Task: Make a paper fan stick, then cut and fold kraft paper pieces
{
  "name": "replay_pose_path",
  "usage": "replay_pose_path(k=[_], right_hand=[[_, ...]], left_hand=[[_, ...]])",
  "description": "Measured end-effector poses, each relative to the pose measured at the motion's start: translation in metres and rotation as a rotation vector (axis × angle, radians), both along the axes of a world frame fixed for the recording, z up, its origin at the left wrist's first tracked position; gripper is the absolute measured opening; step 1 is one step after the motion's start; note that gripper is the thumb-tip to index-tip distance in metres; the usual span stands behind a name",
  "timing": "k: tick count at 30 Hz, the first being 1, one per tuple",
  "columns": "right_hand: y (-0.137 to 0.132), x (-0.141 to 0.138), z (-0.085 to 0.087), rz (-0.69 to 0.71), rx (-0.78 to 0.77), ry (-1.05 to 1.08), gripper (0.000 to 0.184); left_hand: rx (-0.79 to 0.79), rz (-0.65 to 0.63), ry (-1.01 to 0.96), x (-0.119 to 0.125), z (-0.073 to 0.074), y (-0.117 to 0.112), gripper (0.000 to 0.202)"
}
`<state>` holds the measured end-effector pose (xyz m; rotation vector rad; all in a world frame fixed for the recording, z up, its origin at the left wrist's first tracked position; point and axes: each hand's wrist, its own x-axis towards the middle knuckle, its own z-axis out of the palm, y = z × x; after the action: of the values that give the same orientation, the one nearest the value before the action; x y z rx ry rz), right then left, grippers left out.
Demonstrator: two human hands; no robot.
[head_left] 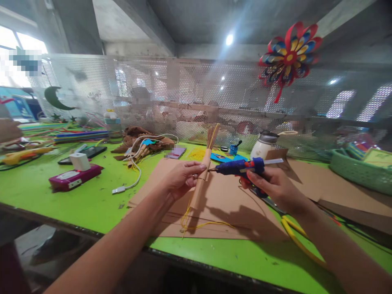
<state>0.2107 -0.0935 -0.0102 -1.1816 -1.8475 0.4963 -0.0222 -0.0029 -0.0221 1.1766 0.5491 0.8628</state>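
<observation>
My left hand [186, 176] is closed around a rolled brown paper tube [200, 190], held tilted above the cardboard sheets [245, 224]. Thin strips fan out of the tube's upper end, and yellow string [187, 214] trails from its lower end onto the cardboard. In my right hand [272, 185] is a blue glue gun [239, 166], with a white glue stick [274, 161] poking out of its back. The gun's nozzle points left and meets or nearly meets the tube beside my left fingertips. Scissors with yellow handles [301, 241] lie under my right forearm.
On the green table [101, 204] sit a maroon power strip [75, 177] with a white plug, a white USB cable [134, 183] and a phone [94, 153]. Behind are a bundle of brown paper [159, 145], a paint pot [233, 149] and a white bottle [263, 143]. A green basket [361, 169] stands right.
</observation>
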Motion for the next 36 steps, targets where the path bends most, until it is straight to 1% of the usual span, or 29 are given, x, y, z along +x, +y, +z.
replay_pose_path(k=[5, 10, 14, 16, 22, 27, 32, 36], right_hand=[[-0.0047, -0.0007, 0.0005, 0.029, -0.037, -0.076, 0.037], [-0.0071, 0.0009, 0.0017, 0.017, -0.025, -0.121, 0.039], [-0.0043, -0.0002, 0.0013, -0.023, 0.03, -0.106, 0.039], [-0.0036, -0.0005, 0.0003, -0.037, 0.047, -0.107, 0.038], [-0.0068, 0.0022, -0.0004, -0.023, -0.001, -0.185, 0.036], [-0.0073, 0.0032, 0.0009, -0.01, 0.007, -0.175, 0.036], [-0.0053, 0.0026, -0.0011, -0.048, 0.045, -0.189, 0.034], [-0.0066, 0.0033, -0.0011, -0.009, 0.0, -0.182, 0.034]], left_hand=[[-0.043, -0.008, -0.018, -0.0008, 0.0006, 0.0029, 0.018], [-0.055, 0.01, -0.055, -0.0008, 0.0032, 0.0011, 0.013], [-0.079, -0.03, -0.066, -0.0002, 0.0043, -0.0017, 0.013], [-0.077, -0.027, -0.059, 0.0001, 0.0039, -0.0018, 0.013], [-0.066, 0.006, -0.042, 0.0006, 0.0014, 0.0012, 0.014], [-0.039, 0.049, -0.037, 0.0003, 0.0021, 0.0003, 0.014], [-0.029, 0.056, -0.022, 0.0004, 0.0032, -0.0022, 0.013], [-0.044, 0.047, -0.015, 0.0008, 0.0029, -0.0015, 0.014]])
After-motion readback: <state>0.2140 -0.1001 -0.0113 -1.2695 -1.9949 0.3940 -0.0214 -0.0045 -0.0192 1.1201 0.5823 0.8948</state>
